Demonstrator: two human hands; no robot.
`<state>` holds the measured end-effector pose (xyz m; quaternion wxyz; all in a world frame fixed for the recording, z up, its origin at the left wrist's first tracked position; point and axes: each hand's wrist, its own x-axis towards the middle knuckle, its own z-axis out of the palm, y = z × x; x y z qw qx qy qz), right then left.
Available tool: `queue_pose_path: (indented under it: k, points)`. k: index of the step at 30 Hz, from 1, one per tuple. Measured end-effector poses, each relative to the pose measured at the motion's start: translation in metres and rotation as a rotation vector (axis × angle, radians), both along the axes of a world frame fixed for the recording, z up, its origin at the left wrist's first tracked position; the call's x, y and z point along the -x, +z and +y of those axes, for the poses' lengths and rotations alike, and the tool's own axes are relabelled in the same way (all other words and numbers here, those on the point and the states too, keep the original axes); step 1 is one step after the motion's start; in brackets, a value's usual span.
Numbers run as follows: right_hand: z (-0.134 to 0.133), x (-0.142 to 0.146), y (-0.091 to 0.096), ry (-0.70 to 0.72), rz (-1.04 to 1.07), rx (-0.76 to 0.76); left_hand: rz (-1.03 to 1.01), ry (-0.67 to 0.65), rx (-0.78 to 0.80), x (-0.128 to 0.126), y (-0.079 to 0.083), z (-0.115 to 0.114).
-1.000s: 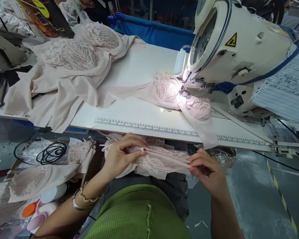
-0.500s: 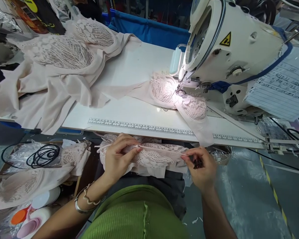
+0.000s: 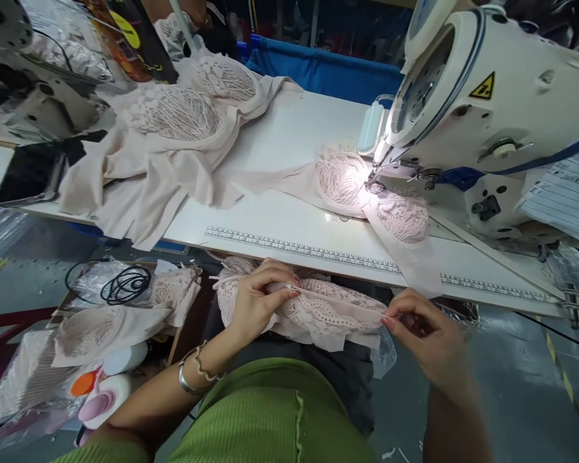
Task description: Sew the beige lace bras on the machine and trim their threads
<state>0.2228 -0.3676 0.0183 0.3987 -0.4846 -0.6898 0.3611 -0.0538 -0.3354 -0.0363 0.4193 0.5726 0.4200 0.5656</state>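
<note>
- At six o'clock, below the desk [image 3: 275, 215], lies the soft pale-pink lace garment [image 3: 318, 316], scalloped and folded.
- Toward seven, the left hand [image 3: 257, 297] grips its upper edge, fingers bent over, thumb beneath.
- At four, the right hand [image 3: 427, 331] pinches the edge's other end, fingers curled.

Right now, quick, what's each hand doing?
Left hand: closed, pinching the lacy cloth.
Right hand: closed, fingertips pinching the lacy cloth's right end.
</note>
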Motion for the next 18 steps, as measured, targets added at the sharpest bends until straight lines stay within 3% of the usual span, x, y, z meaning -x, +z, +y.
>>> queue_pose_path:
  k: [5, 8, 11, 14, 18]
  points:
    - [0.003, -0.011, 0.017, 0.141, 0.055, 0.040, -0.060, -0.146, 0.075, 0.006, 0.005, 0.002]
    - [0.005, -0.001, 0.028, 0.210, 0.021, 0.012, 0.070, -0.423, 0.155, 0.006, 0.020, 0.005]
    - [0.007, 0.022, 0.032, 0.222, -0.105, -0.040, 0.203, -0.689, 0.065, -0.007, 0.035, 0.007]
    - [0.007, 0.040, 0.025, 0.228, -0.174, -0.083, 0.193, -0.728, -0.009, -0.027, 0.041, 0.005]
    - [0.004, 0.034, 0.012, 0.175, -0.191, -0.064, 0.125, -0.683, 0.025, -0.040, 0.038, 0.005]
